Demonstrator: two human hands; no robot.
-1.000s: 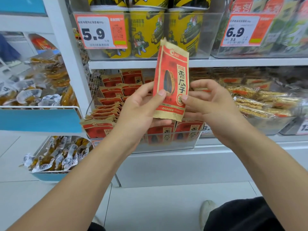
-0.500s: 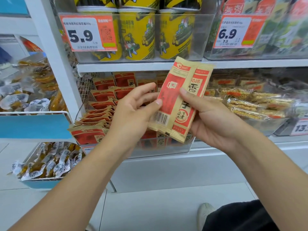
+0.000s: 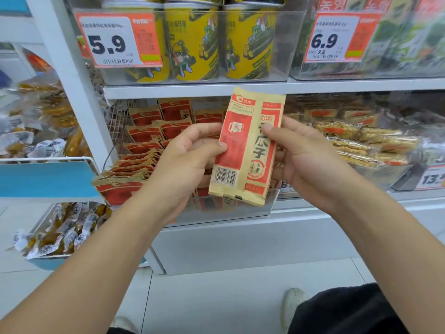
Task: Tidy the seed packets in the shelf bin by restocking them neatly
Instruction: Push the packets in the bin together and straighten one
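Two red and tan seed packets are held upright and overlapping before the shelf. My left hand (image 3: 190, 155) pinches the front packet (image 3: 231, 150), which shows its back with a barcode. My right hand (image 3: 303, 155) grips the packet behind it (image 3: 262, 150), face forward with black characters. Behind my hands stands the clear shelf bin (image 3: 240, 210), filled with several matching packets (image 3: 142, 162), some stacked flat at the left, others standing at the back.
Yellow canisters (image 3: 192, 42) sit on the shelf above, behind a 5.9 price tag (image 3: 113, 39). Clear-wrapped snack bars (image 3: 361, 143) fill the bin to the right. A blue rack (image 3: 48, 179) with wrapped snacks hangs at the left. My shoe (image 3: 292, 302) rests on the white floor.
A single face-forward packet a second ago became two overlapping ones. The tilted pair has turned upright and shifted slightly up and right between my hands.
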